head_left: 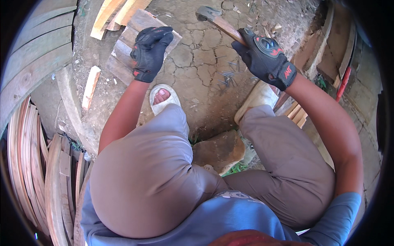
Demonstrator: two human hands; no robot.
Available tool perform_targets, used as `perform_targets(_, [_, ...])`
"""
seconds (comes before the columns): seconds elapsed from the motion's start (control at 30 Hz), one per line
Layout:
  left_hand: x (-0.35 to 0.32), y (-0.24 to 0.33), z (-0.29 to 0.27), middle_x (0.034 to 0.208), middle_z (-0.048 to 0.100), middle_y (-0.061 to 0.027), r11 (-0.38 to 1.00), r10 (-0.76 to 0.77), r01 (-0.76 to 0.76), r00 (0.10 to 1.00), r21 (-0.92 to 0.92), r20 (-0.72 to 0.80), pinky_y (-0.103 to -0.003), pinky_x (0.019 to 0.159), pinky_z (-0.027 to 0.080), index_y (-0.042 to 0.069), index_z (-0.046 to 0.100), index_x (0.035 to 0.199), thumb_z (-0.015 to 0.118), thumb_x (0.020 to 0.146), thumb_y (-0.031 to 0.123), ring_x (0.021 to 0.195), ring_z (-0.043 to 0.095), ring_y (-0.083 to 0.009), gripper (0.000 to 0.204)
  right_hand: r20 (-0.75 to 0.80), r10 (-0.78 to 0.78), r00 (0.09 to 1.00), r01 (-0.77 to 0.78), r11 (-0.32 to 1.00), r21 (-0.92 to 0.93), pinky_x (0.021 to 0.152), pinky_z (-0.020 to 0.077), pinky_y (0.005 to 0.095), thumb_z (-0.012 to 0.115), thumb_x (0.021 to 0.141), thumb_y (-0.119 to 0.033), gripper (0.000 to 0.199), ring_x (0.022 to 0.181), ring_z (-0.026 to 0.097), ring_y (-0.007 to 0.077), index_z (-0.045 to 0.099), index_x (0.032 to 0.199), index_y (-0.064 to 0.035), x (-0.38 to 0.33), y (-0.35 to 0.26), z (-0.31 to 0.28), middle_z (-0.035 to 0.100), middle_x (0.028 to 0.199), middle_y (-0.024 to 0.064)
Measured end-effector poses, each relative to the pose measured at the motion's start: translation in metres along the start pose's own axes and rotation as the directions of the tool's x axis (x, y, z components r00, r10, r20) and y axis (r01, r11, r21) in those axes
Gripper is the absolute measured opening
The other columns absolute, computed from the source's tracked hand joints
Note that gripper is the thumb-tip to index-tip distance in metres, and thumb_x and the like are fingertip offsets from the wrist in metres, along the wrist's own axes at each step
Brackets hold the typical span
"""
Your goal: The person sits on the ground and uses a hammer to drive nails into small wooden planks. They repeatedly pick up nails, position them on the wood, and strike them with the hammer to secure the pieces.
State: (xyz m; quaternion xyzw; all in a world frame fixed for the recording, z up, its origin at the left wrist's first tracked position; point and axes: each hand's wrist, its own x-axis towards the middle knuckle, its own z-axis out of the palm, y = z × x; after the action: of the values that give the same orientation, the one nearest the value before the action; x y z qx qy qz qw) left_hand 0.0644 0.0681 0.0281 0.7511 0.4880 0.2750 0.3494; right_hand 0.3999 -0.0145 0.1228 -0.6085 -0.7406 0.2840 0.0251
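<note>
Over the planks [125, 52], the left hand [150, 52] is held curled; whether anything is pinched cannot be told. Rightward, the hammer [225, 27] is gripped in the right hand [264, 56]; nails [226, 77] are scattered on the ground [180, 55], in no visible container. Nailing seems in hand; a steadied nail would be called for.

Head cam, L one of side-by-side fisheye pair, looks steeply down fr. wearer's head, pic upright. Shirt [242, 215] & trousers [139, 184] v. close, nearer than L grip [150, 52] or R grip [264, 55]; ground [193, 55] btwn grips farther. Boards [39, 49] left of L grip bend w/ rim.
</note>
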Motion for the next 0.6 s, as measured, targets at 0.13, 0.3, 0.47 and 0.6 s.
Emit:
perform_targets(0.13, [0.001,-0.002,0.001,0.113,0.084,-0.0047,1.0,-0.001,0.001,1.0,-0.005,-0.006,-0.044,0.113,0.049,0.012,0.087,0.11,0.079,0.095,0.023,0.117,0.071,-0.0272,0.02,-0.006,-0.01,1.0,0.01,1.0,0.009,0.069,0.0552,0.0544,0.065,0.109,-0.031,0.038,0.075,0.071,0.0447,0.06,0.135,-0.0027,0.0,-0.007,-0.004,0.071,0.084,0.0229])
perform_targets(0.3, [-0.001,-0.005,0.0,0.113,0.084,-0.0051,0.996,0.072,-0.072,0.997,0.054,0.01,-0.042,0.109,0.052,0.011,0.086,0.111,0.08,0.094,0.016,0.117,0.071,-0.0266,0.019,-0.014,-0.045,0.999,0.046,0.997,0.067,0.068,0.0544,0.0528,0.066,0.109,-0.029,0.036,0.076,0.071,0.0441,0.062,0.133,-0.002,0.01,-0.034,-0.017,0.07,0.084,0.0224])
perform_targets(0.47, [-0.007,-0.02,0.005,0.112,0.083,-0.003,0.991,0.13,-0.13,0.991,0.016,-0.029,-0.044,0.105,0.052,0.015,0.086,0.104,0.077,0.093,0.022,0.114,0.07,-0.0302,0.016,0.005,-0.1,0.995,0.098,0.982,0.161,0.066,0.054,0.0513,0.068,0.107,-0.026,0.034,0.073,0.071,0.0425,0.063,0.132,-0.0025,0.024,-0.081,-0.034,0.07,0.084,0.0216])
perform_targets(0.6, [-0.007,-0.02,0.011,0.107,0.083,-0.0035,0.994,0.086,-0.087,0.996,-0.064,-0.021,-0.045,0.105,0.053,0.018,0.088,0.101,0.081,0.091,0.024,0.114,0.07,-0.0313,0.013,0.081,-0.132,0.988,0.135,0.99,-0.032,0.066,0.0553,0.0506,0.07,0.105,-0.025,0.035,0.074,0.071,0.0423,0.063,0.132,-0.0041,0.032,-0.079,-0.011,0.071,0.087,0.0217])
